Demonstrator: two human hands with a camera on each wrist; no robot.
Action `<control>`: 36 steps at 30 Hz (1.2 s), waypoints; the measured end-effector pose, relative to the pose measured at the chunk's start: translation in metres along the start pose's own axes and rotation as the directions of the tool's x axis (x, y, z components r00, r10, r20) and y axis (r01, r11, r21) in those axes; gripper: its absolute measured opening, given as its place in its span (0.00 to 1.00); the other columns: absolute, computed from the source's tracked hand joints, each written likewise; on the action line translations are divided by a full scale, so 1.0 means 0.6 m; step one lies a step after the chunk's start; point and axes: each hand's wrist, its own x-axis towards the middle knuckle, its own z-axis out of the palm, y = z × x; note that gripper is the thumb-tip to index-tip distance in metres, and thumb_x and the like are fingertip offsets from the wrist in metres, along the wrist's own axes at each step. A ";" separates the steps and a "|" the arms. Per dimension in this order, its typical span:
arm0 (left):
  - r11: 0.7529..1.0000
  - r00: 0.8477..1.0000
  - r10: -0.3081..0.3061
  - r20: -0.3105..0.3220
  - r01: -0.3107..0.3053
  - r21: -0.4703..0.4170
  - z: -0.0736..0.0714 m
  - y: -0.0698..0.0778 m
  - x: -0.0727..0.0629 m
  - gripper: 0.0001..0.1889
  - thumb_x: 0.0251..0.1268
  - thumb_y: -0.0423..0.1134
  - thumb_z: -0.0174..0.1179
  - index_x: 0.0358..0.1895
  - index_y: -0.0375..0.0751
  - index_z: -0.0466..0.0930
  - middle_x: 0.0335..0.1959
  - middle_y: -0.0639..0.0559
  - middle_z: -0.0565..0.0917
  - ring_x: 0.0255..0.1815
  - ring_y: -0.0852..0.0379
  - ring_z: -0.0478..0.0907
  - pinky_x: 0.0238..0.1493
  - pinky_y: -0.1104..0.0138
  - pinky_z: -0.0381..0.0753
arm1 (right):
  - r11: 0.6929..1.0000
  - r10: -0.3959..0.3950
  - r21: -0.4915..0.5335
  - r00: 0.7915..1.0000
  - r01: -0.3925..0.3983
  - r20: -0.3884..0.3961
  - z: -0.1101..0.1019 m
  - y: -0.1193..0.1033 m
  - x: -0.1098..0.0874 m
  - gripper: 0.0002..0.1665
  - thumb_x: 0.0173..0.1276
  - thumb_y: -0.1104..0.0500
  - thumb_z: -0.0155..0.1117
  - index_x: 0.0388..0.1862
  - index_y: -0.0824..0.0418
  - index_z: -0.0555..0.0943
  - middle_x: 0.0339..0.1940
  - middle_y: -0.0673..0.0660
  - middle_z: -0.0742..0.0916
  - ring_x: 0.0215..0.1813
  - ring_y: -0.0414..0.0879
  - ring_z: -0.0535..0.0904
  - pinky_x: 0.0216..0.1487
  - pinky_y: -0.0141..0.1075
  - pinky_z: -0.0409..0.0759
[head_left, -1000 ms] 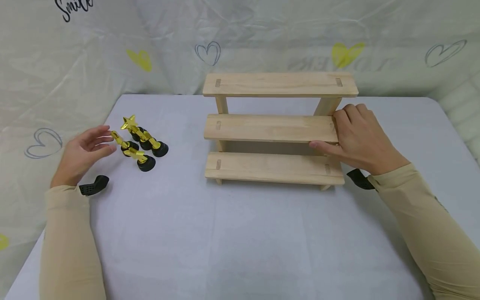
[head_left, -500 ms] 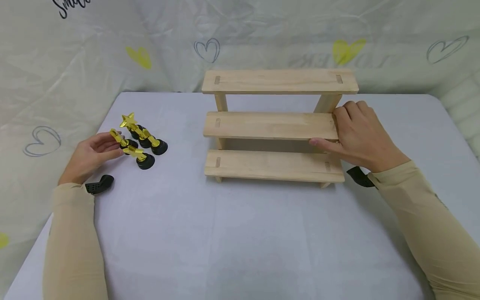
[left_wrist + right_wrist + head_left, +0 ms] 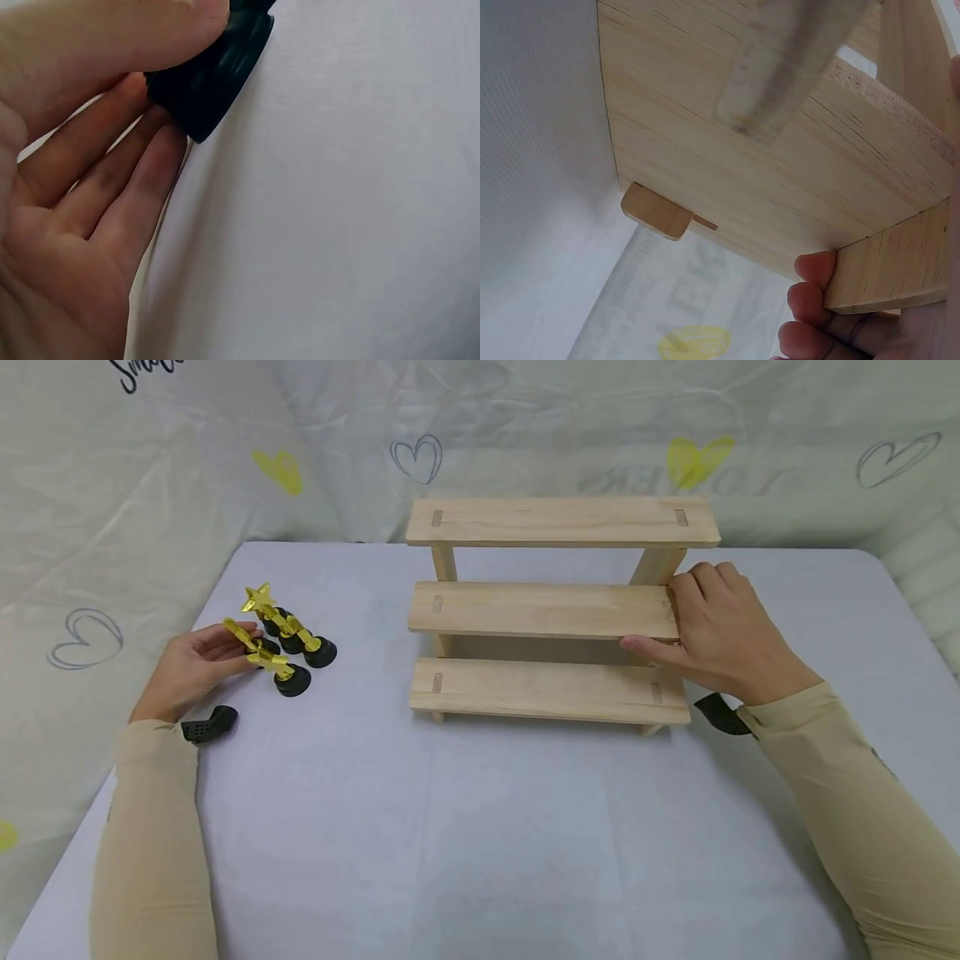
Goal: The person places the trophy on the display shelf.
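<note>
At the left of the table, my left hand point(image 3: 189, 670) has its thumb and fingers around the base of a small gold trophy point(image 3: 238, 632). In the left wrist view, the thumb lies against the round black base point(image 3: 214, 82) with the fingers on its other side. Several more trophies stand close by, one topped by a gold star point(image 3: 258, 597) and one in front with a black base point(image 3: 292, 682). My right hand point(image 3: 723, 635) grips the right end of the middle board of a three-tier wooden display stand point(image 3: 547, 610). Its fingertips point(image 3: 810, 300) curl around the board end.
A white cloth covers the table point(image 3: 510, 835). Behind it hangs a pale sheet point(image 3: 525, 427) printed with hearts and lettering. The stand's top board point(image 3: 562, 522) is close to the table's back edge, and its lowest board point(image 3: 547, 692) faces the front.
My left hand has moved right to the nearest trophy, and its thumb and fingers have come around the base. The right hand has kept its grip on the stand.
</note>
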 end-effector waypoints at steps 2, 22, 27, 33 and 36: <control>1.000 1.000 0.001 -0.019 -0.001 0.020 0.002 0.000 0.001 0.32 0.66 0.37 0.72 0.71 0.35 0.73 0.53 0.76 0.82 0.53 0.85 0.78 0.53 0.90 0.77 | 1.000 -0.006 -0.001 1.000 0.006 -0.004 0.000 0.001 0.000 0.61 0.68 0.15 0.37 0.29 0.76 0.70 0.23 0.65 0.70 0.26 0.62 0.63 0.34 0.48 0.60; 1.000 1.000 0.006 -0.012 -0.006 0.025 0.004 -0.007 0.003 0.33 0.65 0.33 0.71 0.72 0.31 0.70 0.51 0.81 0.80 0.52 0.88 0.76 0.54 0.91 0.76 | 0.999 0.014 0.032 0.998 -0.016 0.053 -0.006 -0.003 0.000 0.63 0.68 0.14 0.35 0.32 0.79 0.71 0.24 0.67 0.71 0.29 0.63 0.65 0.37 0.49 0.62; 0.997 1.000 -0.012 -0.012 0.013 0.076 0.002 -0.009 0.003 0.33 0.67 0.38 0.71 0.73 0.32 0.70 0.52 0.82 0.78 0.51 0.91 0.74 0.54 0.92 0.74 | 0.999 0.009 0.030 0.999 -0.011 0.050 -0.005 -0.003 0.000 0.63 0.68 0.14 0.36 0.32 0.79 0.71 0.24 0.66 0.71 0.29 0.62 0.65 0.38 0.49 0.62; 0.997 0.999 -0.008 -0.034 0.011 0.078 0.004 -0.009 0.003 0.33 0.65 0.38 0.73 0.70 0.32 0.72 0.46 0.84 0.79 0.49 0.89 0.76 0.52 0.92 0.75 | 1.000 0.003 0.028 0.999 -0.005 0.045 -0.004 -0.002 0.000 0.63 0.69 0.15 0.36 0.32 0.79 0.71 0.24 0.67 0.71 0.29 0.62 0.64 0.37 0.51 0.64; 0.995 0.999 -0.010 -0.035 0.013 0.100 0.004 -0.009 0.004 0.33 0.65 0.40 0.73 0.70 0.32 0.73 0.46 0.84 0.78 0.48 0.89 0.76 0.52 0.92 0.74 | 0.999 0.007 0.032 0.999 -0.009 0.046 -0.004 -0.003 0.000 0.64 0.69 0.15 0.36 0.33 0.80 0.71 0.24 0.67 0.71 0.29 0.62 0.63 0.38 0.52 0.65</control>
